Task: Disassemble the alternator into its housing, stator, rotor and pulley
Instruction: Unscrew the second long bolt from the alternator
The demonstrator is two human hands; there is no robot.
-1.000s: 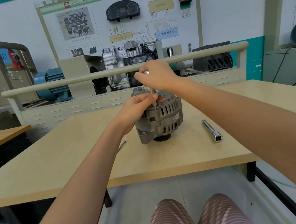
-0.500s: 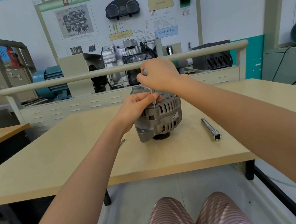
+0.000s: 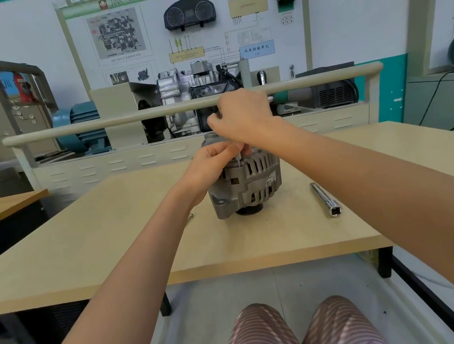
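A grey alternator stands on the beige table, its black pulley facing down. My right hand grips the top of a thin upright metal tool whose shaft runs down onto the housing's top edge. My left hand pinches the lower part of that shaft, resting against the alternator's top. The tool's tip and the alternator's upper face are hidden by both hands.
A chrome socket extension bar lies on the table to the right of the alternator. A small metal part shows beside my left forearm. A beige rail and a training stand with a gearbox stand behind the table.
My right hand has turned on the tool's top, its knuckles now pointing more to the left. The left hand and the alternator stay in place.
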